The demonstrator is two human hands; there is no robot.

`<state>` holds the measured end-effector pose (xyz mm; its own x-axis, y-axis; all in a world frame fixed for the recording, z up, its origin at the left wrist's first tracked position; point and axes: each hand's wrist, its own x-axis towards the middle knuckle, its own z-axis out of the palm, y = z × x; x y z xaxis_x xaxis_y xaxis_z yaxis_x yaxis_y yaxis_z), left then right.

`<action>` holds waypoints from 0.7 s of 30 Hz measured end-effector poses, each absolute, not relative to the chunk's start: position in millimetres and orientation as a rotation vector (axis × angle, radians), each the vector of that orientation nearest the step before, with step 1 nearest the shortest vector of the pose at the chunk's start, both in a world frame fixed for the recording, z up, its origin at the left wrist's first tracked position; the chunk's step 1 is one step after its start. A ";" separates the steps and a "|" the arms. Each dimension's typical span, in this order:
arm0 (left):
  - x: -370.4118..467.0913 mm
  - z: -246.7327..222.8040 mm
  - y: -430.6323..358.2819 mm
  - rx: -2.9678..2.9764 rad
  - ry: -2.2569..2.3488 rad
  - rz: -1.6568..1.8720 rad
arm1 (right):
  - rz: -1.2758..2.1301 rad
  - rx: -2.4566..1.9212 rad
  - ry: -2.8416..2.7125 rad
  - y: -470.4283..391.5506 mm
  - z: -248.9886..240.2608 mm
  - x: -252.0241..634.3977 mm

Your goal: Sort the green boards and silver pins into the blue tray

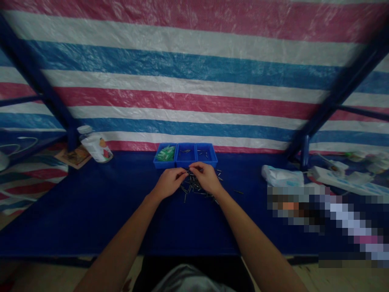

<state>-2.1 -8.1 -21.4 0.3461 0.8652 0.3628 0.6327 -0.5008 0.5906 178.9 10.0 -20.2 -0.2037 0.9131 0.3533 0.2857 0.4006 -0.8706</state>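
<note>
My left hand [172, 181] and my right hand [208, 177] meet above a loose pile of thin dark metal pieces [192, 187] on the blue table. Both hands have thumb and fingers pinched together, their tips close to each other. Whatever sits between the fingertips is too small and dim to name. Just behind the hands stands a blue tray [165, 164] with three compartments. Clear and green small pieces [166, 153] fill its left compartment. A few thin pieces lie in the middle and right compartments. The right hand covers part of the pile.
A white bottle [96, 147] stands at the back left, beside a flat printed card [73, 157]. On the right lie a plastic packet [282, 176] and a white power strip [349, 181]. Blue posts rise at both sides before a striped sheet [194, 101]. A blurred-out patch covers the right front.
</note>
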 end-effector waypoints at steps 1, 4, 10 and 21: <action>-2.3 -21.7 -7.8 2.260 1.324 0.941 | 0.842 -1.051 -1.709 10.0 -19.8 178.8; -2.6 -22.1 -6.9 2.202 1.311 0.991 | 0.878 -1.032 -1.663 11.8 -18.6 178.9; -1.2 -20.6 -8.5 2.128 1.370 1.123 | 1.293 -0.837 -1.184 13.8 -7.6 193.8; -2.7 -21.0 -7.8 2.179 1.438 1.074 | 1.528 -0.895 -0.866 9.0 12.5 205.7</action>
